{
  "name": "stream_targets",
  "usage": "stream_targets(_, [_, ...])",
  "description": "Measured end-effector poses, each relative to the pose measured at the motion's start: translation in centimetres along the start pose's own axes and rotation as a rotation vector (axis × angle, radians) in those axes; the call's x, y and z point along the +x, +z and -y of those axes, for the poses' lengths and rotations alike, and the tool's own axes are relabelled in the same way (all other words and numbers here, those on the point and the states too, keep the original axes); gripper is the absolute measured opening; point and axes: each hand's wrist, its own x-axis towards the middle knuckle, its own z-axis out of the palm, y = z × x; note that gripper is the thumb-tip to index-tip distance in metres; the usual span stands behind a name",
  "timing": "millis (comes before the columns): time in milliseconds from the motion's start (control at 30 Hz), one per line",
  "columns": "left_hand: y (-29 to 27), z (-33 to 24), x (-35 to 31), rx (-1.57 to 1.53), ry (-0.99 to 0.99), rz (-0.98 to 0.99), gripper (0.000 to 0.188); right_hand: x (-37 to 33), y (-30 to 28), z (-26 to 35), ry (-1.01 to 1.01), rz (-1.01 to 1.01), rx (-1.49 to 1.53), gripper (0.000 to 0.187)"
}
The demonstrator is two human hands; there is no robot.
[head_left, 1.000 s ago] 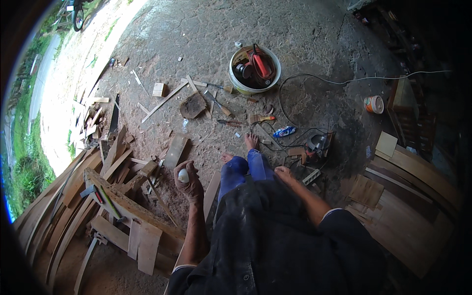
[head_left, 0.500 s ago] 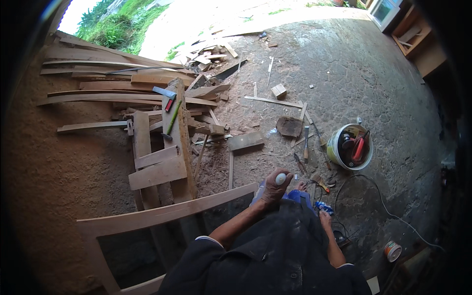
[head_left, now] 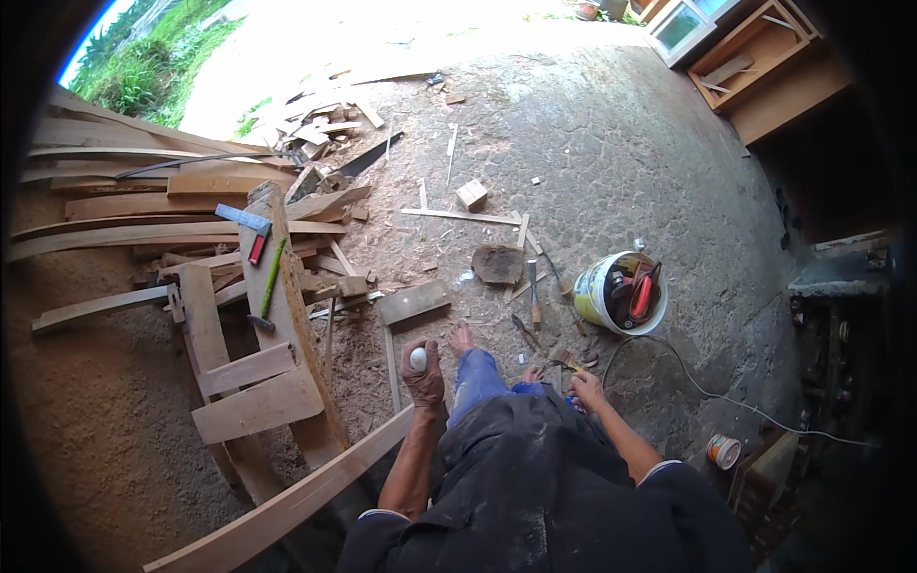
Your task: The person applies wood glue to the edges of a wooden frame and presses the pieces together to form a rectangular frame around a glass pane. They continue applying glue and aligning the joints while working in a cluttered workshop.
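**Workshop floor, person seated**

I note stacked planks (head_left: pixel 239 382) at left, a curved board (head_left: pixel 287 506) below them, a bucket (head_left: pixel 621 291) of tools at right. Left hand (head_left: pixel 423 374) clamped around a small white object (head_left: pixel 417 359). Right hand (head_left: pixel 586 390) low beside scattered tools; its grip I cannot tell.

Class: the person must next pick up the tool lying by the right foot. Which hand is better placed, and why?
Right. The right hand already reaches beside the small tool, while the left hand grips a white-topped handle.
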Motion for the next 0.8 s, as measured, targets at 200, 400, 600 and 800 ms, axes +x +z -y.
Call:
stream_targets(200, [-1.3, 1.2, 6.9, -0.057, 0.066, 0.058, 0.014, -0.6, 6.3, 3.4, -0.373, -0.018, -0.316, 0.033])
stream_targets(400, [1.9, 0.4, 12.2, 0.092, 0.018, 0.312, 0.018, -2.2, 6.6, 1.5, -0.223, -0.338, -0.075, 0.034])
stream_targets(600, [9.3, -4.0, 11.7, -0.061, 0.131, 0.587, 0.022, -5.8, 5.9, -6.4, -0.102, -0.475, 0.225, 0.033])
stream_targets(800, [15.5, -7.9, 4.6, -0.079, 0.216, 0.714, 0.023, -7.5, 8.0, -16.8, -0.069, -0.655, 0.289, 0.029])
